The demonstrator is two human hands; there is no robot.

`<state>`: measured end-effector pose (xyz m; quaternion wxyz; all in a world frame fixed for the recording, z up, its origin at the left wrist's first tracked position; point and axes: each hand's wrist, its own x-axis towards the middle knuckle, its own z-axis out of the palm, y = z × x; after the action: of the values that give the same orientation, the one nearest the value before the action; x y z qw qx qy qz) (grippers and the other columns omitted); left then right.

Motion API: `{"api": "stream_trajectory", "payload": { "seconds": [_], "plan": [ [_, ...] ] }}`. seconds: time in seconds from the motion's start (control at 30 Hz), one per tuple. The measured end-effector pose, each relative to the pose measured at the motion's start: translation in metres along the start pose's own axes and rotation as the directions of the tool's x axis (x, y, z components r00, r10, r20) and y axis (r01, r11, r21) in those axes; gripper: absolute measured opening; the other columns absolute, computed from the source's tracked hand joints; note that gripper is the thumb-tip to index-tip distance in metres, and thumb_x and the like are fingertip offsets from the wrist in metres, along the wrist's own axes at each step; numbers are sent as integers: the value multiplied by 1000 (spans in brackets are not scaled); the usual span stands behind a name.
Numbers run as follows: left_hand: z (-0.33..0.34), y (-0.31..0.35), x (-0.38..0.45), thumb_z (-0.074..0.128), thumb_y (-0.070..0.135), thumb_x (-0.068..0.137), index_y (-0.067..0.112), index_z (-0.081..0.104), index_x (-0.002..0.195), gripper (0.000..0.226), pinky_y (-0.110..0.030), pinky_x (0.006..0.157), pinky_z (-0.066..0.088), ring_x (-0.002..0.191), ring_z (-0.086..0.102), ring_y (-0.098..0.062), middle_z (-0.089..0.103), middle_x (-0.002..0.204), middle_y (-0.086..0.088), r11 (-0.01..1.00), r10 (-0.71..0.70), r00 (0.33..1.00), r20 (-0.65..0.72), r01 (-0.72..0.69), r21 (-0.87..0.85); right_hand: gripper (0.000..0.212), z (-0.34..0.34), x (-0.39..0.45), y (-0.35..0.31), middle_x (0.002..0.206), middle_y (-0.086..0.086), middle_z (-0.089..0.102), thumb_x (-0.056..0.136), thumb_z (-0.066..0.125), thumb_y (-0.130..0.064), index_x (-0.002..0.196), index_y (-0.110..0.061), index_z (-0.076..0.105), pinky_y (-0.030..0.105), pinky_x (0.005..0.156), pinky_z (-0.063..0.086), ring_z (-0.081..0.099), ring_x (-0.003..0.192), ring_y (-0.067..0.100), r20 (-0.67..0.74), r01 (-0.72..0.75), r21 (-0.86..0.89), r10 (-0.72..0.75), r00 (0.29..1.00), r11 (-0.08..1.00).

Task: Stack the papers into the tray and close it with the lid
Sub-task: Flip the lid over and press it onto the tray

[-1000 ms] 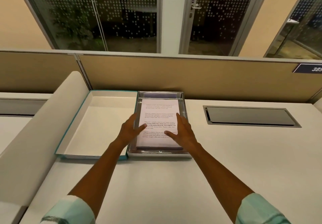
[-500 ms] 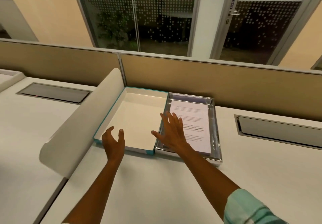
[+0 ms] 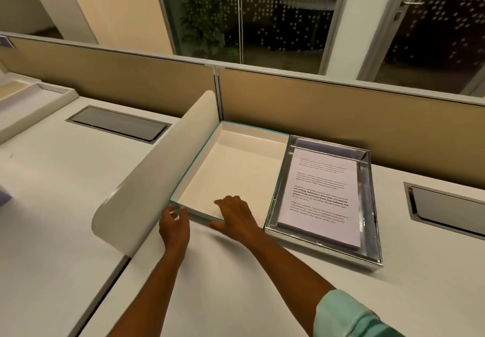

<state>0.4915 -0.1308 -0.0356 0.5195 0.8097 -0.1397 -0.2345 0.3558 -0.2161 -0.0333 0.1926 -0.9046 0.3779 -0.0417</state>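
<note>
A silver tray (image 3: 368,206) sits on the white desk, with a stack of printed papers (image 3: 322,195) lying flat inside it. Touching its left side is the lid (image 3: 236,168), white inside with a teal outer edge, lying open side up. My left hand (image 3: 174,227) curls around the lid's near left corner. Over the lid's near wall lies my right hand (image 3: 236,217), fingers inside and thumb outside.
A curved white divider (image 3: 157,179) stands directly left of the lid. A beige partition (image 3: 341,116) runs along the back of the desk. Grey cable flaps are set into the desktop at the left (image 3: 118,124) and the right (image 3: 446,208).
Both hands left the papers in the tray and moved left to the lid's near edge. My view turned to the left.
</note>
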Motion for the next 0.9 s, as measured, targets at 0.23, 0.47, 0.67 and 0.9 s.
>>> {"api": "stream_trajectory", "payload": {
  "seconds": [0.23,0.47,0.67,0.9],
  "plan": [
    [0,-4,11,55,40,93,12,40,141,58,-40,89,54,95,66,-30,63,108,-13,968,-159,982,102,176,-178,15,10,3,-4,105,17,60,92,48,-8,100,-3,60,42,79,42,53,99,34,9,2,104,-3,1000,995],
    [-1,9,4,59,36,91,12,56,123,39,-46,99,50,111,62,-32,64,119,-16,912,-63,956,286,171,-372,11,-4,-1,-8,102,14,59,93,52,-12,94,-5,59,38,76,39,52,93,30,-62,-32,267,50,997,963],
    [0,39,-4,76,25,78,1,60,120,51,-43,93,53,99,64,-28,66,103,-15,875,7,962,272,126,-468,13,-25,-13,-6,100,13,62,91,58,-16,95,-3,62,40,79,45,55,94,29,-125,-11,400,66,990,916],
    [3,68,-24,77,12,77,16,65,107,32,-41,90,56,101,69,-25,72,100,-2,834,152,961,229,-1,-551,70,-65,-44,16,133,1,53,81,64,-58,140,-26,45,37,102,43,48,121,17,-126,-37,441,103,987,897]
  ]
}}
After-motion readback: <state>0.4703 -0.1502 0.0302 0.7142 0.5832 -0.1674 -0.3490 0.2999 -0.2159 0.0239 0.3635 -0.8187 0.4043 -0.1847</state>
